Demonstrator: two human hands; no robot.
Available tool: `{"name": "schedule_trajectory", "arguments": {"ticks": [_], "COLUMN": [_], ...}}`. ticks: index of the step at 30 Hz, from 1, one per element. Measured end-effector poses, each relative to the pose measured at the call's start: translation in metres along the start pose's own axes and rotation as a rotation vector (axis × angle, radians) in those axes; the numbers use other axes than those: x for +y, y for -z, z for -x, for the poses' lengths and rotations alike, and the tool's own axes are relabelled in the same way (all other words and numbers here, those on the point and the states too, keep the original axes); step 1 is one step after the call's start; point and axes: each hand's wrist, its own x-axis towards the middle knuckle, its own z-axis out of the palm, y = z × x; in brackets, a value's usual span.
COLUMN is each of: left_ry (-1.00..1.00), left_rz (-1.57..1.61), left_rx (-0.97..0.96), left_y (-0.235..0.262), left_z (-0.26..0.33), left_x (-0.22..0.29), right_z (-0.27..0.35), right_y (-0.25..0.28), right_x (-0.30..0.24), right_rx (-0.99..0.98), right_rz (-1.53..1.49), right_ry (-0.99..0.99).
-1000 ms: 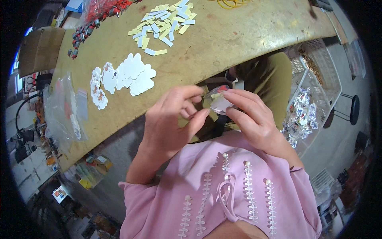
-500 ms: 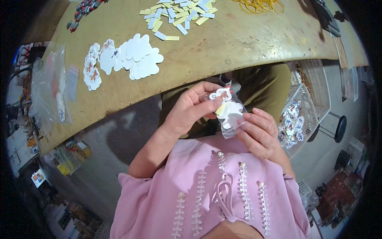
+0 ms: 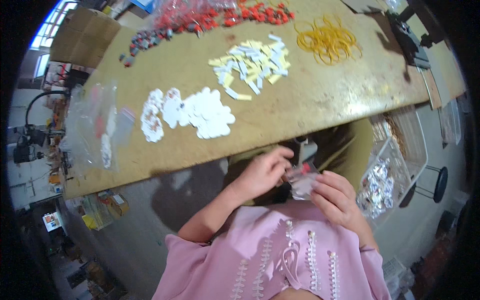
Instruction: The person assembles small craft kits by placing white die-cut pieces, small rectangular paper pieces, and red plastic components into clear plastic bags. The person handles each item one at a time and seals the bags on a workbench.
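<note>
Over my lap, my right hand (image 3: pixel 336 197) pinches a small clear plastic bag (image 3: pixel 302 186) by its right side. Inside the bag show a pale, cloud-shaped card and something red near the top. My left hand (image 3: pixel 265 172) is just left of the bag, slightly blurred. Its index finger stretches out above the other, bent fingers, and I see nothing held in it. Whether its lower fingers touch the bag's edge is not clear. On the table ahead lie white cloud-shaped cards (image 3: pixel 210 114) in an overlapping spread, beside printed cards (image 3: pixel 152 120).
Yellow and pale blue paper strips (image 3: pixel 252 62) lie in a heap, with yellow rubber bands (image 3: pixel 327 40) to their right. Small red and grey pieces (image 3: pixel 200 22) spread along the back. Clear bags (image 3: pixel 92 130) lie at left. A white basket (image 3: pixel 395 167) of filled packets stands at right.
The view has tilted up, showing more of the table's back. My left hand has let go of the bag's upper left part; my right hand still holds the bag.
</note>
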Motion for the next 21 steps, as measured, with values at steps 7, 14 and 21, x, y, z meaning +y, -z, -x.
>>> {"name": "schedule_trajectory", "arguments": {"ticks": [7,14,21], "left_ry": [-0.368,-0.684,-0.862], "left_rz": [-0.700,-0.821,-1.220], "left_rx": [-0.225,0.535,0.546], "left_y": [0.046,0.144,0.184], "left_z": [0.009,-0.136,-0.260], "left_x": [0.086,0.151,0.148], "right_z": [0.005,0.019,0.064], "right_y": [0.005,-0.009,-0.022], "right_x": [0.008,0.006,0.001], "right_rx": [-0.041,0.006,0.122], "right_rz": [-0.011,0.019,-0.002], "right_ry": [-0.304,-0.241,0.004]}}
